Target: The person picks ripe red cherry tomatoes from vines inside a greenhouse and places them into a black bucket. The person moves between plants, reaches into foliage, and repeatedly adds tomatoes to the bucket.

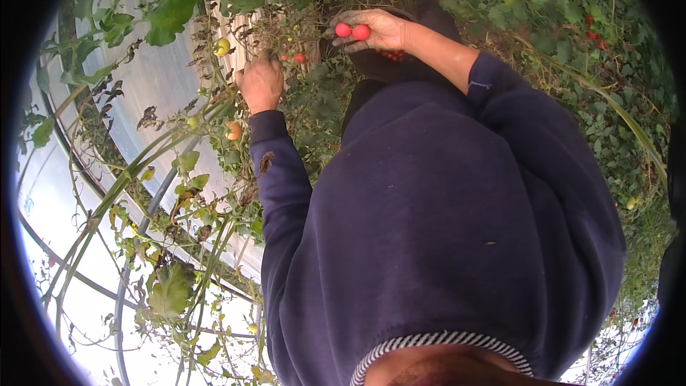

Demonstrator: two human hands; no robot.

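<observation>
Two red tomatoes rest in the upturned palm of my right hand, whose fingers look dirty. Beneath that hand is a dark bucket with small red fruits in it. My left hand reaches in among the tomato vines, back up; its fingertips are partly hidden, so whether they hold anything does not show. Just right of it hangs a small red tomato. A yellow-green tomato hangs to its upper left, and an orange tomato hangs below it, beside my sleeve.
Long bent tomato stems with withered leaves cross the left side, before translucent plastic sheeting and a curved metal pipe. Dense green plants stand at the right, with red tomatoes among them.
</observation>
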